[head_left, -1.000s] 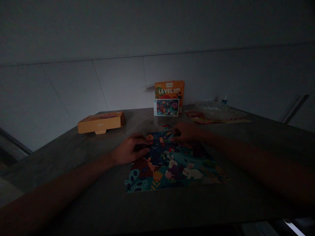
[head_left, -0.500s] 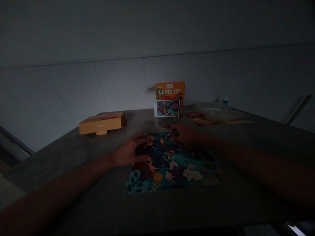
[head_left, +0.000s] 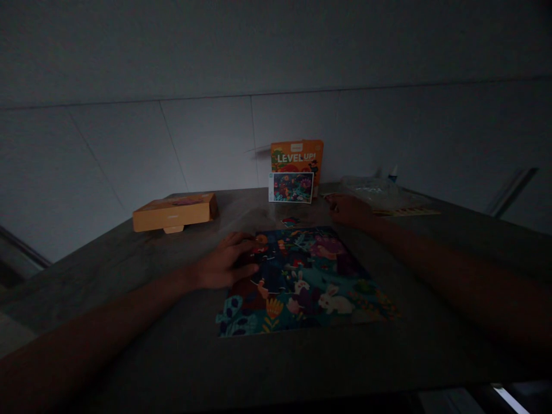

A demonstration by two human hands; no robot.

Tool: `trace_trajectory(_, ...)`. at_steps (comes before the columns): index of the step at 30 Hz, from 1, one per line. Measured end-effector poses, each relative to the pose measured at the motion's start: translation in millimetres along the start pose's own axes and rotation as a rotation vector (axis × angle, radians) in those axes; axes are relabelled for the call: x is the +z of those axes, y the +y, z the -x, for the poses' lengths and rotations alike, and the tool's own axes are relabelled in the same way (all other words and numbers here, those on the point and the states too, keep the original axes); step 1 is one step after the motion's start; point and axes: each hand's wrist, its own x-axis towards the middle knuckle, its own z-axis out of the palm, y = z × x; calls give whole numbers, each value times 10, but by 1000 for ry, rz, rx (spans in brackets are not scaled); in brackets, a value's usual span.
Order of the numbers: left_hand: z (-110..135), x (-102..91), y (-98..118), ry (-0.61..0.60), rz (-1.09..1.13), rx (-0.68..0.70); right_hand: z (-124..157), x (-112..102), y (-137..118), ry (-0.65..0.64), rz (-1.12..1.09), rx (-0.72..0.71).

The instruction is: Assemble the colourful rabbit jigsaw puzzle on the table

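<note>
A colourful jigsaw puzzle (head_left: pixel 310 282) with rabbits and flowers lies flat in the middle of the dim table (head_left: pixel 129 270). My left hand (head_left: pixel 226 261) rests on the puzzle's left edge, fingers spread flat on the pieces. My right hand (head_left: pixel 349 210) is stretched out past the puzzle's far right corner, near a red printed sheet (head_left: pixel 340 200). Its fingers are dark and I cannot make out whether they hold anything. One loose puzzle piece (head_left: pixel 290 221) lies just beyond the puzzle's far edge.
An orange "LEVEL UP!" box (head_left: pixel 297 156) stands against the wall with a picture card (head_left: pixel 291 187) leaning on it. An orange box lid (head_left: pixel 175 211) lies at the left. A clear plastic bag (head_left: pixel 379 192) lies at the far right. The room is very dark.
My right hand has left the puzzle's far edge and moved right and away toward the red sheet. My left hand has stayed on the puzzle's left edge.
</note>
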Motion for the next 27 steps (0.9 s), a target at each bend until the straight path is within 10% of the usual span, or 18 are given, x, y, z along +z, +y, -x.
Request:
trace_trajectory(6, 3, -17, -14, 38, 27, 39, -19, 40, -35, -73, -5, -119)
trace_trajectory(13, 4, -31, 37, 0, 26, 111, -7, 21, -54, -452, -113, -307)
trace_trajectory(27, -2, -37, 42, -11, 5, 122, 106, 11, -368, -224, -71, -427)
